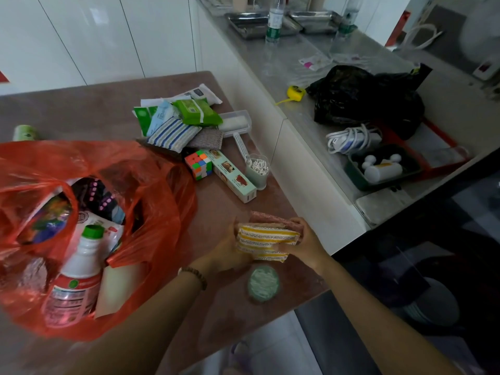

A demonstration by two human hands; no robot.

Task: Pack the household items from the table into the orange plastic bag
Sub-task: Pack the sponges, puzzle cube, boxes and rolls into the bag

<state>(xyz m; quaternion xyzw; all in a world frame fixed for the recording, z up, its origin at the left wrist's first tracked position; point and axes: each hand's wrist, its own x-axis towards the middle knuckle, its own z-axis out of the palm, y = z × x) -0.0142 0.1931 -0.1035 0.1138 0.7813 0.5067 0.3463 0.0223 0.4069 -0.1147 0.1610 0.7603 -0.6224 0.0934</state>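
head view: looking down on a brown table (113, 104) with an orange plastic bag (151, 212) lying open at its left side. holding a small stack of scouring pads just right of the bag, above the table's near edge: left hand (230, 250) cupping the stack from below-left, right hand (305, 242) closing over its right end, fingers of both curled tight around it. showing a yellow-and-silver striped scouring pad (263, 239) on top and a pinkish pad (273, 220) behind it. wearing a beaded bracelet (196, 276) on the left wrist.

sitting on the table just nearer the camera than the hands, clear of the bag: a round green-lidded tub (263, 283). waiting farther from the bag, toward the table's far right corner: a rubik's cube (198, 164), a long printed box (232, 175) touching it, a clear cup of cotton swabs (257, 169), a white lint roller (238, 125), a blue-striped pad (173, 133), a speckled grey pad (207, 138) and a heap of wipe packets topped by a green packet (197, 110). standing beyond the bag's far edge: a pale green roll (25, 132).

already resting inside the bag: a white cleaner bottle with a green cap (78, 269), a cream-coloured box (116, 288) beside it, plus colourful packets deeper in.
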